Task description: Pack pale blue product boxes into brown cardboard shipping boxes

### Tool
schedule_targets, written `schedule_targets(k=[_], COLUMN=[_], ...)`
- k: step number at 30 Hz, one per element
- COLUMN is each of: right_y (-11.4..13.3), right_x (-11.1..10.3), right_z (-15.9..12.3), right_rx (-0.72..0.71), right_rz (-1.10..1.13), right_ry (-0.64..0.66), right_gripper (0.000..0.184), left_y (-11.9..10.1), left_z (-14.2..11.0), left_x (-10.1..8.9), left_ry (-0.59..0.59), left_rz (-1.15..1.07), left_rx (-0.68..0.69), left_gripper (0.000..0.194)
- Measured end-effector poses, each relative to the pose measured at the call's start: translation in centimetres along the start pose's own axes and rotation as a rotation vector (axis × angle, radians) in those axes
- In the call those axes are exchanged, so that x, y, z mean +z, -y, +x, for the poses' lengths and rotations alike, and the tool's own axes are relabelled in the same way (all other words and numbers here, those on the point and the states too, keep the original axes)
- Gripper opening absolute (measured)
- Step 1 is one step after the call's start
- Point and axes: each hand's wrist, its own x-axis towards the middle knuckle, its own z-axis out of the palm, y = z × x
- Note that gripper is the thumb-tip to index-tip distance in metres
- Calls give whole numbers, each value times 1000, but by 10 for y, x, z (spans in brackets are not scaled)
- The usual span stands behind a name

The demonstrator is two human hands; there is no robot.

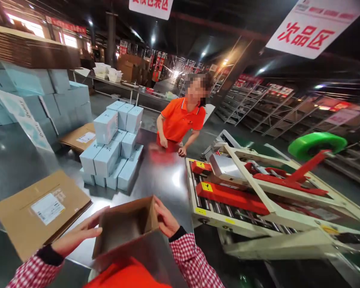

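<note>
1. The left hand (78,236), in a red-and-white checked sleeve with a dark cuff, is flat and loose, fingers stretched toward the open brown cardboard carton (129,228); the fingertips lie at the carton's left flap, and whether they touch it cannot be told. It grasps nothing.
2. The right hand (166,220) grips the right wall of that carton, fingers curled over its upper edge, thumb on the outer side.
3. The carton stands between the two hands, its mouth up and tilted toward the camera, resting on the grey steel table (156,180) just in front of the person's orange top.
4. Just beyond the left hand, to its left, a flattened brown cardboard box with a white label (42,212) lies on the table.
5. Farther ahead of the left hand stands a stack of pale blue rectangular boxes (114,148), piled in several tiers.
6. To the right of the right hand sits a cream-framed carton-sealing machine with red bars and steel rollers (258,196), near the table's edge; a green roll (316,144) rides on its far arm.
7. Well beyond both hands, across the table, a co-worker in an orange polo shirt (180,120) leans over, both hands down on the tabletop.
</note>
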Motion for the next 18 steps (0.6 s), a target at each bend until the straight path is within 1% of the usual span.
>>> schedule_targets(k=[2, 3, 4, 5, 6, 7, 8, 9, 10, 11, 12, 13, 14, 15, 16, 17, 18], right_y=[-1, -2, -4, -7, -12, -18, -24, -30, -36, -40, -41, -40, -36, -28, -17, -4, 10], right_x=[0, 1, 3, 5, 7, 9, 11, 11, 11, 10, 8, 5, 1, -5, -13, -22, -31], right_z=[-2, -1, 2, 6, 11, 16, 20, 23, 25, 26, 25, 24, 21, 18, 16, 13, 11], right_rx=[80, 95, 102, 99, 76, 30, -44, -140, -239, -323, -390, -446, -490, -519, -529, -503, -433], right_rz=[-21, -62, -110, -161, -210, -264, -323, -385, -445, -497, -542, -583, -625, -676, -737, -808, -877], right_ry=[97, 147, 177, 174, 141, 89, 35, -8, -33, -47, -47, -34, 4, 71, 167, 304, 478], right_gripper=[67, 68, 69, 71, 75, 78, 81, 80, 76, 68, 56, 41, 26, 16, 11, 14, 23], left_y=[4, 6, 7, 8, 11, 15, 21, 28, 37, 48, 58, 68, 76, 83, 88, 91, 92], left_z=[5, 10, 16, 24, 31, 39, 45, 50, 53, 54, 53, 49, 44, 37, 30, 23, 16], left_x=[-6, -5, -1, 5, 12, 20, 27, 33, 38, 41, 43, 44, 44, 44, 44, 44, 43], left_ry=[60, 68, 59, 23, -46, -155, -291, -444, -600, -741, -842, -894, -899, -865, -809, -756, -698], left_rz=[-95, -116, -121, -116, -91, -39, 39, 133, 238, 345, 442, 516, 570, 611, 635, 643, 659], left_rx=[-18, -23, -22, -10, 16, 53, 100, 153, 209, 265, 325, 396, 468, 534, 583, 606, 620], left_gripper=[71, 78, 85, 91, 96, 97, 94, 86, 73, 59, 45, 33, 25, 20, 19, 19, 21])
